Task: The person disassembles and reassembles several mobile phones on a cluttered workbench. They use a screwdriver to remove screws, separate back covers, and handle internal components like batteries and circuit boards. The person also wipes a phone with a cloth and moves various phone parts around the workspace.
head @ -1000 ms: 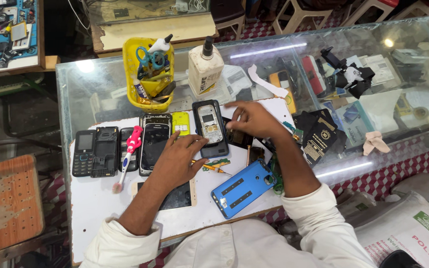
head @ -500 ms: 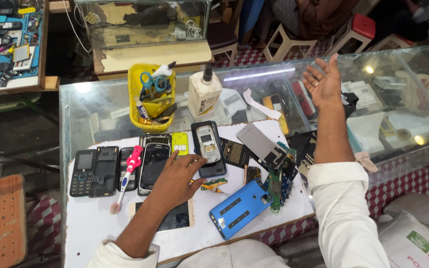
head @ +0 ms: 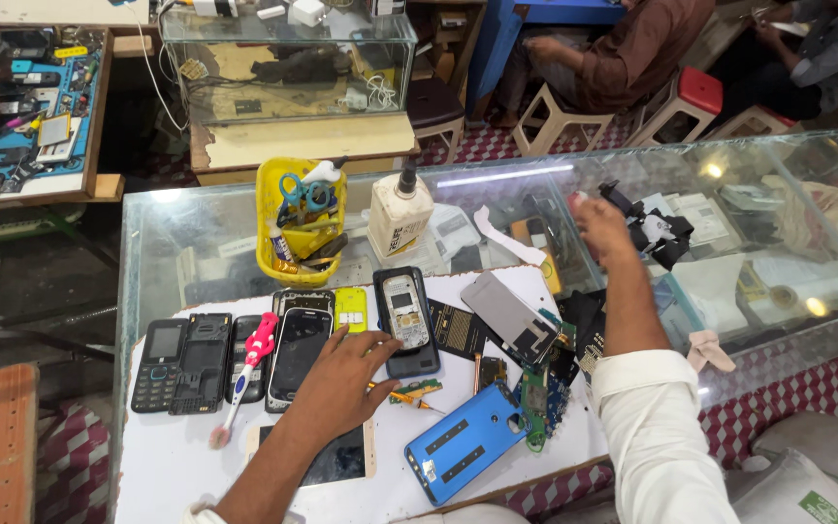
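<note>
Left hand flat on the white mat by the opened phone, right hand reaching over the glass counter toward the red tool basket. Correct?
Not quite. In the head view the tool basket is yellow, not red, and the right hand is reaching well to the side of it. The rest holds: the left hand lies on the white mat beside the opened phone.

- Bright, even overhead light; tube-lamp glare streaks the glass counter top (head: 729, 194).
- Reaching right hand (head: 601, 221) slightly motion-blurred.
- Soft shadows; edges mildly bowed.

Opened grey phone (head: 405, 318) flat on white board (head: 177, 466)
</note>
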